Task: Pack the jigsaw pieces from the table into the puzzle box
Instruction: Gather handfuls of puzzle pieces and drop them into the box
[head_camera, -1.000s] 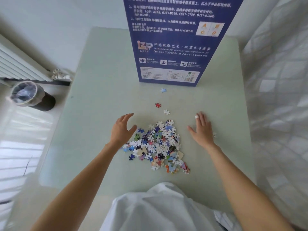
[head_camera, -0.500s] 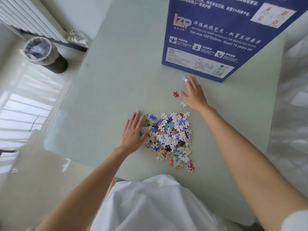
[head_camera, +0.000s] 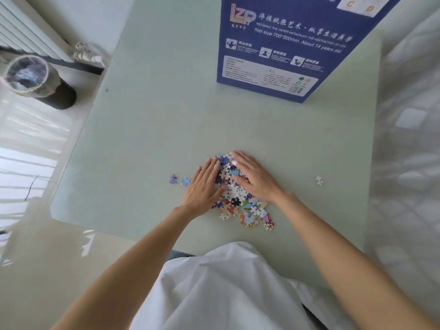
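Jigsaw pieces [head_camera: 240,198] lie heaped mid-table; I judge I'm gathering them. My left hand [head_camera: 204,186] and right hand [head_camera: 253,176] press flat on the heap, fingers straight. Next: scoop toward the puzzle box [head_camera: 285,51] at twelve o'clock, then collect strays.

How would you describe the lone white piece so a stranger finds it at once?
Start at the pale green table and find the pile of jigsaw pieces under both hands. Look far toward the right edge: one white piece lies alone there, while the other strays are purple and blue.
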The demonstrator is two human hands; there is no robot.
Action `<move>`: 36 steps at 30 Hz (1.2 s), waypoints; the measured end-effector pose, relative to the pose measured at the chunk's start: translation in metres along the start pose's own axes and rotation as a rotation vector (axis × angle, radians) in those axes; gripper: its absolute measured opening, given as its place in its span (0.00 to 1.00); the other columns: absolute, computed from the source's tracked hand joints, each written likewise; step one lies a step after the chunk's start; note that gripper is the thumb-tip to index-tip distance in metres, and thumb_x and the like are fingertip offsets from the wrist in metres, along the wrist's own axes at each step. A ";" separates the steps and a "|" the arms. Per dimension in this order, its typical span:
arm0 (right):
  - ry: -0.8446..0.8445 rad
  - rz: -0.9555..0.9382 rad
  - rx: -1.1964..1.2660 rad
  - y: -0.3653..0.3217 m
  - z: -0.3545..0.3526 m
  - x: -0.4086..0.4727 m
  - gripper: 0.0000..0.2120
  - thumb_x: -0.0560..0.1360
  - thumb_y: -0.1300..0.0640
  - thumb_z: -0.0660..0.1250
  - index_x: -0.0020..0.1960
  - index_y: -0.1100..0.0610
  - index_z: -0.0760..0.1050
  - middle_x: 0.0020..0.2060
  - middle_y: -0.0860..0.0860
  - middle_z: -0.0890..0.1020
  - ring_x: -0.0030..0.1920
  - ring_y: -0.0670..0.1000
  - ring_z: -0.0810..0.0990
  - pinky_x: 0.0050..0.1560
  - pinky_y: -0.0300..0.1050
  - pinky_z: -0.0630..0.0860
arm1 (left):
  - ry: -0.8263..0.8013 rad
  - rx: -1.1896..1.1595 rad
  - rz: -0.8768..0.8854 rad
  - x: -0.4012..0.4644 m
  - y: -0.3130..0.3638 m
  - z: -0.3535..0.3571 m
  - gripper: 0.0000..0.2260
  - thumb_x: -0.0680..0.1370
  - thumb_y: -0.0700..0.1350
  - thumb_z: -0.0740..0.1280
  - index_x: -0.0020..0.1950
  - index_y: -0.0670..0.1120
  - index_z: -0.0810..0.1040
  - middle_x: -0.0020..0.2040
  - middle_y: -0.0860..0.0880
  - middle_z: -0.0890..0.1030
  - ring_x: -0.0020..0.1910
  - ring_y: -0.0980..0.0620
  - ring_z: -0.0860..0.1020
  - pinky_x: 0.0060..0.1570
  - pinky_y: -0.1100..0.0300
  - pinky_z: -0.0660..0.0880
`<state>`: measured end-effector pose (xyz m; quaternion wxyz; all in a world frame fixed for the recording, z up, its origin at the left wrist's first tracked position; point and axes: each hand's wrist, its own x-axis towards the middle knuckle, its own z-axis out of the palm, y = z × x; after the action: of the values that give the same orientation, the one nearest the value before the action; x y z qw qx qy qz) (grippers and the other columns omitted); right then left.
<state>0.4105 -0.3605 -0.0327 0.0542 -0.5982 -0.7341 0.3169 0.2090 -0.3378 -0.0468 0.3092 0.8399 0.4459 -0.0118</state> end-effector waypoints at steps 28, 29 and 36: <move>0.348 0.549 0.143 -0.046 0.041 -0.078 0.36 0.69 0.58 0.73 0.72 0.57 0.59 0.65 0.58 0.64 0.64 0.59 0.63 0.61 0.46 0.66 | 0.069 -0.040 -0.247 -0.050 -0.001 -0.013 0.47 0.63 0.62 0.74 0.73 0.45 0.57 0.66 0.43 0.60 0.63 0.43 0.61 0.65 0.50 0.65; 0.349 0.529 0.171 -0.048 0.040 -0.072 0.36 0.69 0.60 0.73 0.71 0.57 0.59 0.64 0.58 0.64 0.63 0.59 0.64 0.61 0.47 0.67 | 0.058 -0.048 -0.229 -0.046 0.008 -0.011 0.47 0.63 0.62 0.75 0.74 0.45 0.56 0.66 0.43 0.60 0.63 0.43 0.62 0.65 0.51 0.65; 0.250 0.496 0.017 -0.049 0.025 -0.041 0.41 0.66 0.52 0.76 0.70 0.57 0.58 0.61 0.58 0.67 0.60 0.56 0.67 0.58 0.47 0.70 | -0.002 -0.076 -0.204 -0.019 0.026 -0.013 0.47 0.65 0.56 0.76 0.75 0.47 0.53 0.66 0.43 0.61 0.63 0.44 0.65 0.62 0.55 0.65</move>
<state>0.3695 -0.4124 -0.0142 0.0701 -0.7936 -0.5502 0.2501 0.2139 -0.3551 -0.0172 0.3383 0.7778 0.5290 -0.0272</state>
